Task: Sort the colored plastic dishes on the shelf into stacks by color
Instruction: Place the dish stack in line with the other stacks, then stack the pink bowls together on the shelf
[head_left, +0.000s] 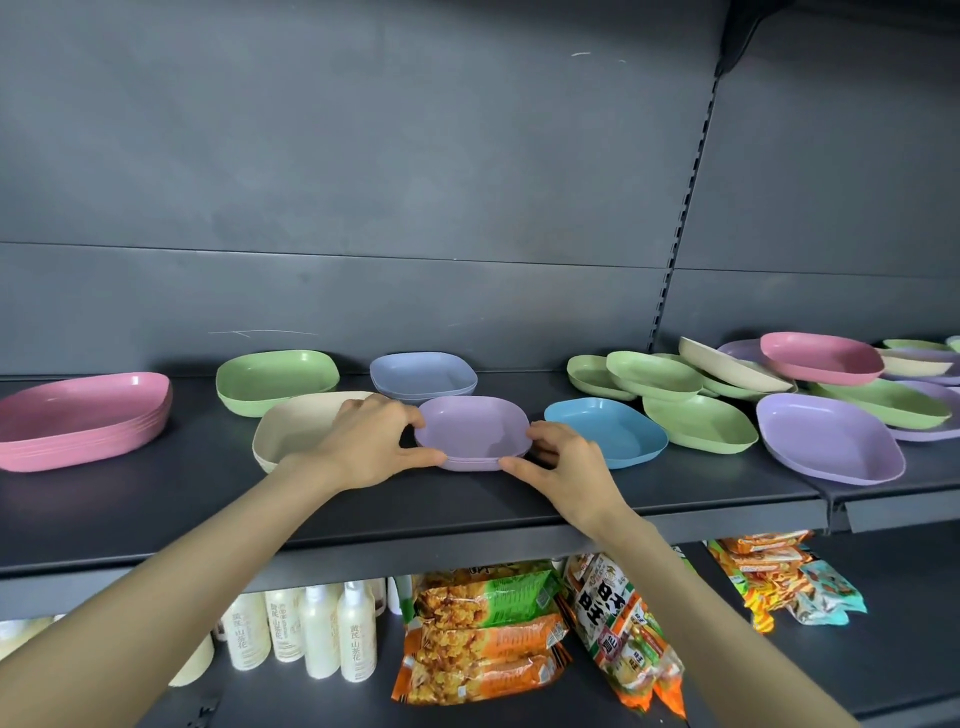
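Grip: the left hand and the right hand each clamped on the purple stack, thumb on the near rim and fingers curled on the side rim, one hand at each end. The purple stack, apparently two nested dishes, sat on the dark shelf near its middle, close to the front edge. Just left of it lay a beige dish, its right part hidden by the left hand. Behind stood a grey-blue stack and, further left, a green stack. A pink stack sat at the far left. Just right of the right hand lay a single blue dish. Beyond it, unsorted dishes overlapped in a heap: green dishes, a tilted beige one, a pink one on top, and a purple dish at the front. On the lower shelf stood pale bottles and snack packets.
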